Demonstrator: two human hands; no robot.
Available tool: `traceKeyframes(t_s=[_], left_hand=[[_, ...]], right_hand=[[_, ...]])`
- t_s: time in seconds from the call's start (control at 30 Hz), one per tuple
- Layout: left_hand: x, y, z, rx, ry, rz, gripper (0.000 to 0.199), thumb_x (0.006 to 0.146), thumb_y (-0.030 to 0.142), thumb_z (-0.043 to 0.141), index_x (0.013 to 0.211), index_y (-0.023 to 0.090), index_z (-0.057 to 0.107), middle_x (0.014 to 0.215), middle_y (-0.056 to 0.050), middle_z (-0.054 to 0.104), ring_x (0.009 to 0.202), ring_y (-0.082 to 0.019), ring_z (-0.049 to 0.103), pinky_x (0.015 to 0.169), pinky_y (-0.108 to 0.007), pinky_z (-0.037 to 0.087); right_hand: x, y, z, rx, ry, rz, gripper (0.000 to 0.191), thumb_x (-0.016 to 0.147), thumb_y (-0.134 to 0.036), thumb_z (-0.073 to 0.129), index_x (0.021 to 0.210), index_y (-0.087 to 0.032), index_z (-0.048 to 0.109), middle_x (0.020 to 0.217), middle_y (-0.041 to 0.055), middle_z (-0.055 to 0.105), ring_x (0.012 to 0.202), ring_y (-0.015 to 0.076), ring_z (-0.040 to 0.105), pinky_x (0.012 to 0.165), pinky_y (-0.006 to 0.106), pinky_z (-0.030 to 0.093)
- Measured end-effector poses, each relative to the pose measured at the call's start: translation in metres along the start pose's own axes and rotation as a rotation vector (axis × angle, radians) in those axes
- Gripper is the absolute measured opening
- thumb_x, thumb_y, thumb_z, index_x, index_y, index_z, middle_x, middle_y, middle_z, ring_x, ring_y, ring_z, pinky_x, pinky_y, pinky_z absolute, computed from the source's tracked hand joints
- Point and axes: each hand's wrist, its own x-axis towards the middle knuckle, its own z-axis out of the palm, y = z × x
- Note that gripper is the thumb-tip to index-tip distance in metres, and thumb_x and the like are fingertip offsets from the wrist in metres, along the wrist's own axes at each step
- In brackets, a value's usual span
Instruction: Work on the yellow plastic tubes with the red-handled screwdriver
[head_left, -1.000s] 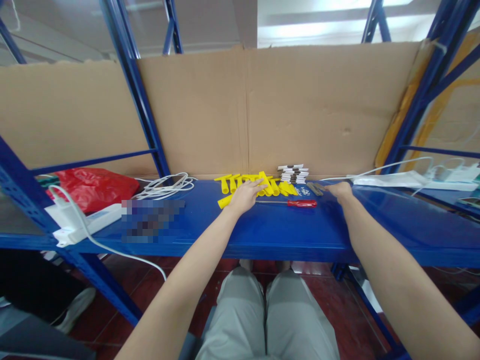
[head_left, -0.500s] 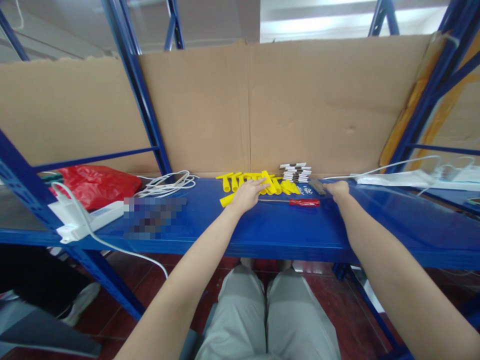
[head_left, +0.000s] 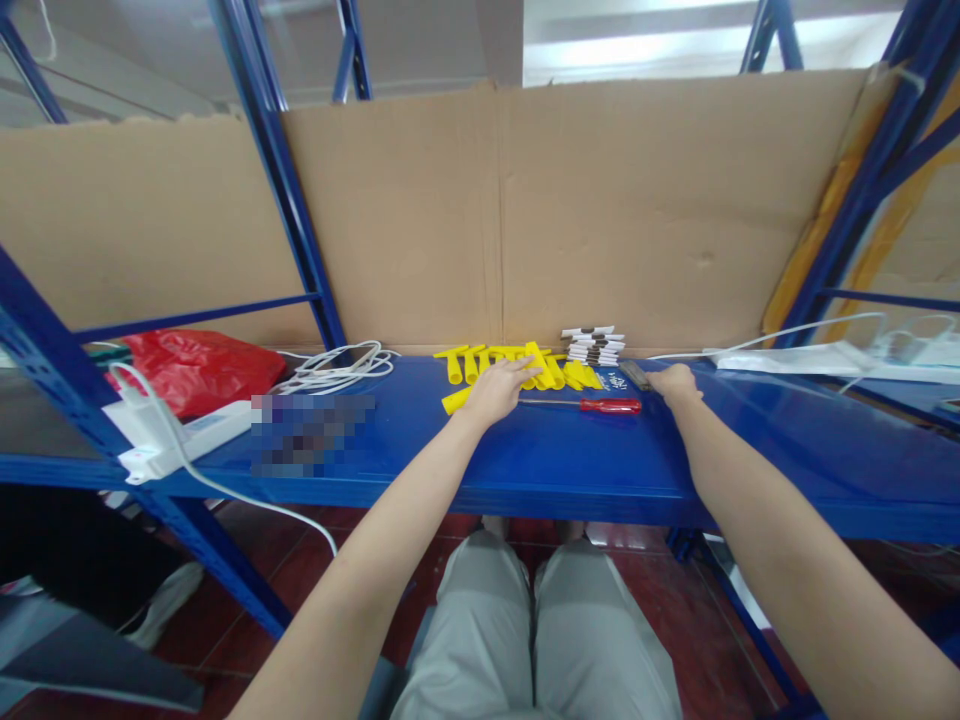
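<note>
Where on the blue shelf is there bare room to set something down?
Bare blue shelf shows in front of the red-handled screwdriver, toward the near edge, and between the white cable coil and the yellow pieces. It is crowded near the cardboard, where the left hand, those pieces and the white stack sit close together.

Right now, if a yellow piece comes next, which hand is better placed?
Left, I'd say: the left hand is already among the yellow pieces, while the right hand is farther right, at the grey item.
</note>
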Motion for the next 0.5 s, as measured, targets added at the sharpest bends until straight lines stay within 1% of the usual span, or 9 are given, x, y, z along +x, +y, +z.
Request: traceKeyframes(t_s=[0.03, 0.07, 0.1, 0.2, 0.27, 0.4, 0.5], left_hand=[[0.000, 0.000, 0.000, 0.000, 0.003, 0.000, 0.049, 0.084, -0.001, 0.047, 0.122, 0.022, 0.067, 0.138, -0.007, 0.059, 0.121, -0.021, 0.060, 0.105, -0.044, 0.046], [0.000, 0.000, 0.000, 0.000, 0.006, 0.002, 0.049, 0.083, -0.001, 0.047, 0.122, 0.021, 0.067, 0.137, -0.007, 0.059, 0.121, -0.021, 0.060, 0.104, -0.044, 0.047], [0.000, 0.001, 0.000, 0.000, 0.011, 0.006, 0.049, 0.083, -0.002, 0.047, 0.122, 0.021, 0.067, 0.137, -0.007, 0.059, 0.120, -0.021, 0.061, 0.104, -0.044, 0.047], [0.000, 0.000, 0.000, -0.002, 0.026, 0.019, 0.049, 0.082, -0.002, 0.048, 0.121, 0.021, 0.068, 0.136, -0.007, 0.060, 0.119, -0.021, 0.061, 0.104, -0.044, 0.047], [0.000, 0.000, 0.001, -0.003, 0.029, 0.016, 0.049, 0.082, -0.003, 0.049, 0.121, 0.021, 0.068, 0.135, -0.008, 0.060, 0.119, -0.021, 0.061, 0.105, -0.044, 0.047], [0.000, -0.002, 0.003, -0.011, 0.042, 0.027, 0.049, 0.083, -0.002, 0.049, 0.121, 0.022, 0.068, 0.136, -0.008, 0.060, 0.119, -0.021, 0.061, 0.105, -0.045, 0.047], [0.000, -0.002, 0.003, -0.011, 0.045, 0.032, 0.049, 0.083, -0.002, 0.049, 0.121, 0.023, 0.068, 0.136, -0.007, 0.060, 0.119, -0.021, 0.061, 0.104, -0.045, 0.047]], right_hand=[[-0.006, -0.006, -0.004, -0.056, -0.035, 0.136, 0.058, 0.063, -0.056, 0.077, 0.102, -0.014, 0.071, 0.106, 0.0257, 0.068, 0.107, 0.0400, 0.062, 0.091, 0.059, 0.044], [-0.011, -0.012, -0.008, -0.098, -0.065, 0.196, 0.061, 0.065, -0.057, 0.076, 0.107, -0.013, 0.070, 0.112, 0.0266, 0.066, 0.112, 0.0397, 0.060, 0.095, 0.058, 0.042], [-0.016, -0.017, -0.012, -0.128, -0.088, 0.209, 0.063, 0.069, -0.058, 0.073, 0.111, -0.011, 0.069, 0.117, 0.0269, 0.065, 0.116, 0.0389, 0.058, 0.098, 0.057, 0.040], [-0.028, -0.029, -0.020, -0.203, -0.142, 0.166, 0.064, 0.078, -0.059, 0.064, 0.118, -0.008, 0.066, 0.124, 0.0266, 0.062, 0.122, 0.0375, 0.054, 0.104, 0.055, 0.036], [-0.032, -0.033, -0.023, -0.266, -0.173, 0.126, 0.060, 0.081, -0.055, 0.062, 0.119, -0.008, 0.065, 0.126, 0.0257, 0.061, 0.124, 0.0368, 0.054, 0.104, 0.054, 0.036], [-0.036, -0.036, -0.024, -0.375, -0.226, 0.065, 0.057, 0.083, -0.048, 0.064, 0.124, -0.009, 0.063, 0.132, 0.0243, 0.058, 0.127, 0.0357, 0.052, 0.105, 0.052, 0.038], [-0.037, -0.037, -0.024, -0.409, -0.239, 0.039, 0.055, 0.083, -0.045, 0.064, 0.125, -0.009, 0.062, 0.130, 0.0243, 0.059, 0.125, 0.0352, 0.054, 0.102, 0.051, 0.040]])
